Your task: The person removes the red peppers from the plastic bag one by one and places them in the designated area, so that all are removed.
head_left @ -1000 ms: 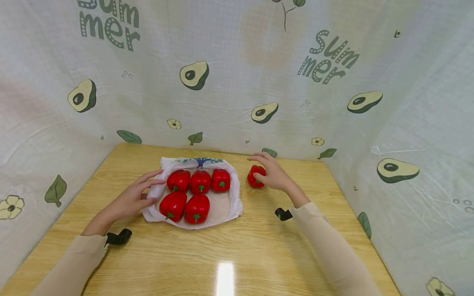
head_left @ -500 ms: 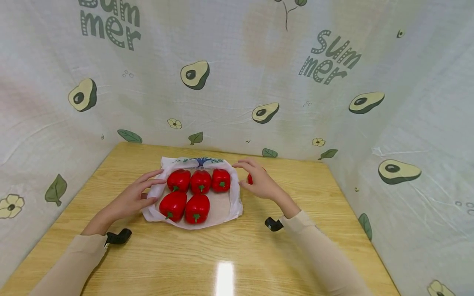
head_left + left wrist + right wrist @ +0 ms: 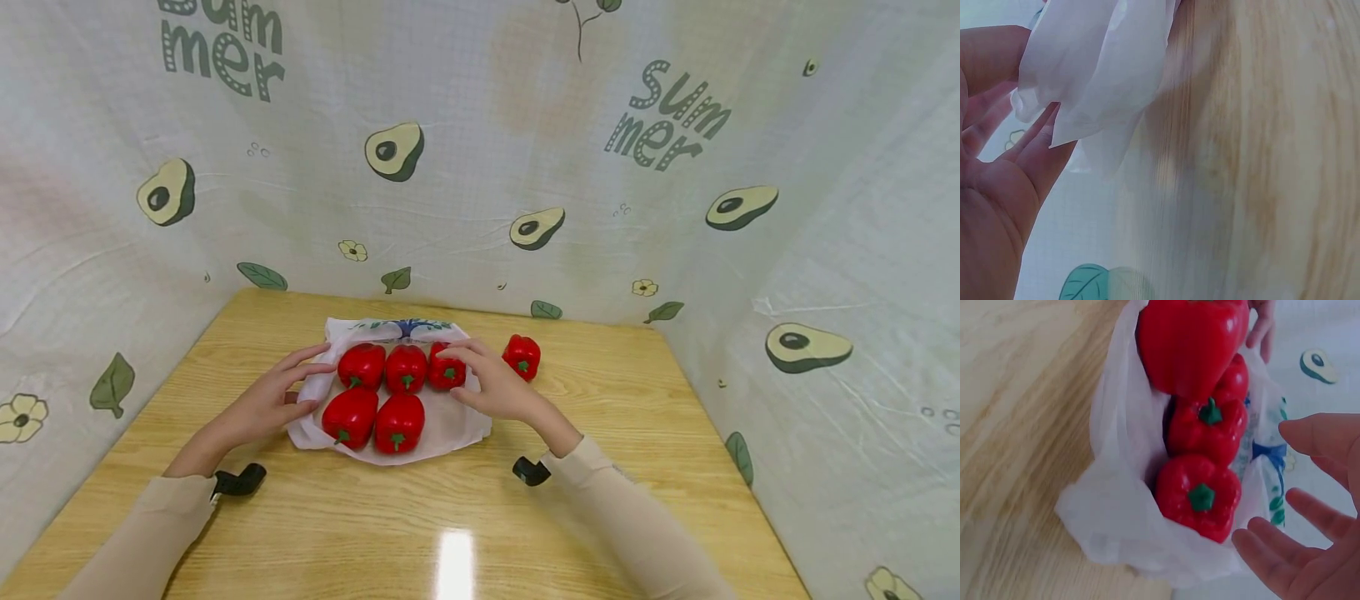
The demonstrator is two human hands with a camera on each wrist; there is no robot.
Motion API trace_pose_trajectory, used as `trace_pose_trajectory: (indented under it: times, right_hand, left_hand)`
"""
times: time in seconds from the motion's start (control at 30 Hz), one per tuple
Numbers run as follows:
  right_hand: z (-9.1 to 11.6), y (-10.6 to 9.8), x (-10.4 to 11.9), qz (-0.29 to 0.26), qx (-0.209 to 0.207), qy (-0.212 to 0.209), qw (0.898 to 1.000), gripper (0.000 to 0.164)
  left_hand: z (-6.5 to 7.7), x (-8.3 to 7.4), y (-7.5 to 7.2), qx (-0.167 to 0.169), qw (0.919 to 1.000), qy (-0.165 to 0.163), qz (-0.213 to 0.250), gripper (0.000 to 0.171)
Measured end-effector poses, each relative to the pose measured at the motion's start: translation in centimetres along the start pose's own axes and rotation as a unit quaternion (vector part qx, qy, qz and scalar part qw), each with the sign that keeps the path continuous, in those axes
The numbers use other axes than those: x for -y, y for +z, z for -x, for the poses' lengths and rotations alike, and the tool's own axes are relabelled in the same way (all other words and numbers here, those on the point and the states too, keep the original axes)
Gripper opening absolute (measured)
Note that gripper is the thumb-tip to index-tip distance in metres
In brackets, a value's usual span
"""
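Several red bell peppers [image 3: 400, 423] with green stems sit in a white plastic bag [image 3: 450, 425] that has its mouth spread wide. My left hand [image 3: 258, 408] holds the bag's left side; in the left wrist view thin plastic [image 3: 1097, 69] covers its fingertips. Over the bag's right rim reaches my right hand [image 3: 498, 387], thumb and fingers apart. It overlaps the back right pepper [image 3: 444, 371] in the head view, while in the right wrist view a gap separates the fingers from that pepper [image 3: 1200, 494]. One more bell pepper [image 3: 522, 357] lies on the table, right of the bag.
The light wood table [image 3: 360, 533] has a patterned white cloth [image 3: 465, 167] hanging behind it and along both sides. Blue and green print [image 3: 1272, 453] decorates the bag's far edge. A black wrist camera [image 3: 531, 472] juts out below the right hand.
My right hand has moved left, away from the lone pepper on the table and over the bag's right side. The left hand and the peppers have stayed put.
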State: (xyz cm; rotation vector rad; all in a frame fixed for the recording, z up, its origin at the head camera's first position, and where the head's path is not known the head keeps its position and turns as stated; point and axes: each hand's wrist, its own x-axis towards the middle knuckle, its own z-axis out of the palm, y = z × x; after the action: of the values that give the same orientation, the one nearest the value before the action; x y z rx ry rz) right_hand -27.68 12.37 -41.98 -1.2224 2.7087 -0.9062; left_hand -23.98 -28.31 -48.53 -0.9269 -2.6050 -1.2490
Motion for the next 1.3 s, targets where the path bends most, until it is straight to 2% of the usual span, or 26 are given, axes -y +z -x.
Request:
trace_pose_trajectory:
  times: [0.23,0.63,0.87,1.3]
  right_hand:
    - [-0.6,1.6,1.6,-0.021,0.017,-0.013,1.000,0.056]
    - [-0.5,4.4,2.7,-0.052,0.048,0.002,0.998,0.055]
    - [-0.4,5.3,3.2,-0.065,0.060,0.017,0.996,0.055]
    - [-0.4,6.1,3.7,-0.062,0.063,0.015,0.996,0.054]
  left_hand:
    - [0.0,0.3,0.1,0.002,1.0000,0.003,-0.004,0.058]
    - [0.1,0.7,0.1,0.004,1.0000,0.007,-0.005,0.059]
    - [0.0,0.5,0.2,0.003,1.0000,0.005,-0.004,0.061]
    - [0.0,0.3,0.2,-0.001,0.9999,0.010,-0.013,0.062]
